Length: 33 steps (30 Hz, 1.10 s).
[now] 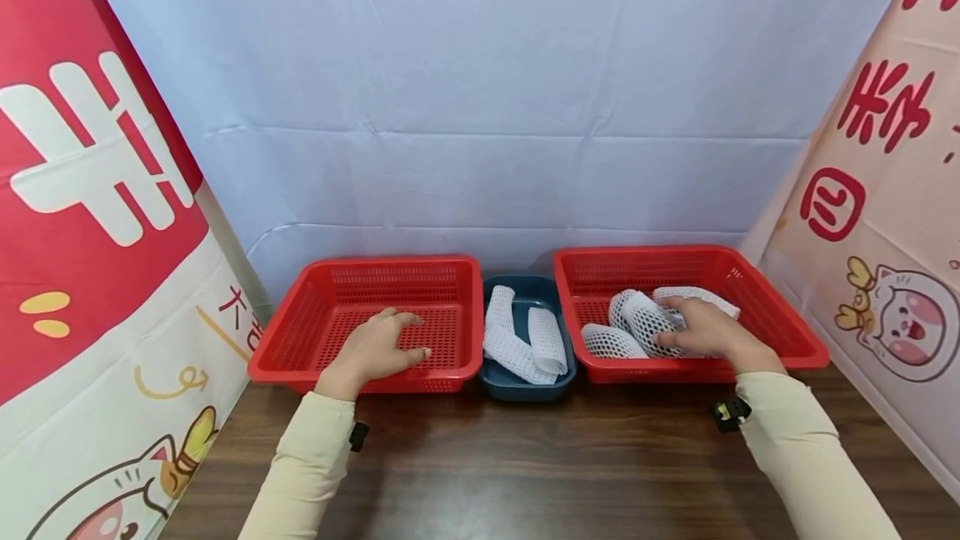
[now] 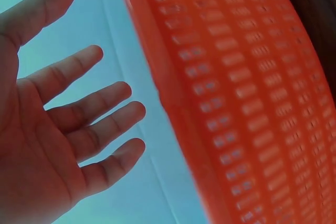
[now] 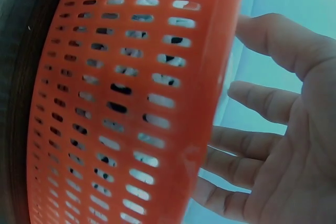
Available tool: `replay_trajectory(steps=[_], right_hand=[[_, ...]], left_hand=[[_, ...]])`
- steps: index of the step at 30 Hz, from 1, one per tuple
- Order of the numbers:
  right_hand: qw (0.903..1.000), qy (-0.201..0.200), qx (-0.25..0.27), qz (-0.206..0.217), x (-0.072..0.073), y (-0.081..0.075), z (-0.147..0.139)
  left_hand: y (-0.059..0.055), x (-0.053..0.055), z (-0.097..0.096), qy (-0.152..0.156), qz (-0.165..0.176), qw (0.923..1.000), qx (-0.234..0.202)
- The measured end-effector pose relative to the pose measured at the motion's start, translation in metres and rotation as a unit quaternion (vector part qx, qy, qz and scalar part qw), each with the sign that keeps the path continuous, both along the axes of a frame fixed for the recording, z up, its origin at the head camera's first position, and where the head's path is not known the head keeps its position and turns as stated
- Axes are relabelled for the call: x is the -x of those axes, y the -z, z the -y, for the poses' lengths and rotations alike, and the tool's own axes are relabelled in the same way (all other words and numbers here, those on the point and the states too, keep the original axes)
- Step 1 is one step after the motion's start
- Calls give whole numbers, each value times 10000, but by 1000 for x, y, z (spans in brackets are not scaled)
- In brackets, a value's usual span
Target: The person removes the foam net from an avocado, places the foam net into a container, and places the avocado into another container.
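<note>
L hand is over L basket's front edge, fingers apart, holding nothing. R hand is over R basket's front edge, thumb & fingers apart by the nets; can't tell if touching. Nets sit twd front L corner, some padded out, prob. w/ contents. Tray w/ flat sleeves sits betw. baskets, prob. for either hand's reach.
</note>
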State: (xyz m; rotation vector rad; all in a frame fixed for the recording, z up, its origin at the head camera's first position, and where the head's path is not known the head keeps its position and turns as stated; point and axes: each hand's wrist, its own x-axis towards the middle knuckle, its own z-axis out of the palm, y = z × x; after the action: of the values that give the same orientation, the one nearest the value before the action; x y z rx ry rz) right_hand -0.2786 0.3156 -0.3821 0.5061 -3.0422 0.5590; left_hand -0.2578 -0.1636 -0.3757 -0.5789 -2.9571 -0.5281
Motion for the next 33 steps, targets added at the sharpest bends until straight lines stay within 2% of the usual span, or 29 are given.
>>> replay_trajectory(steps=[4,12,22,27,33], right_hand=[[10000,-59,-20,-18,2,2,3],[10000,-90,-15,-28,7,8,3],[9999,-15,92,67,9,14,7],[9998,-35,180,59,13,19,7],[9991,157,238,327,15,26,8]], left_hand=[[-1,-4,-10,47,-48,9999,-131],[2,-5,-28,109,-122,9996,-224],[4,-8,-50,449,-125,9985,-295],[8,-9,-57,627,-178,9977,-197],[12,-8,-65,772,-192,9968,77]])
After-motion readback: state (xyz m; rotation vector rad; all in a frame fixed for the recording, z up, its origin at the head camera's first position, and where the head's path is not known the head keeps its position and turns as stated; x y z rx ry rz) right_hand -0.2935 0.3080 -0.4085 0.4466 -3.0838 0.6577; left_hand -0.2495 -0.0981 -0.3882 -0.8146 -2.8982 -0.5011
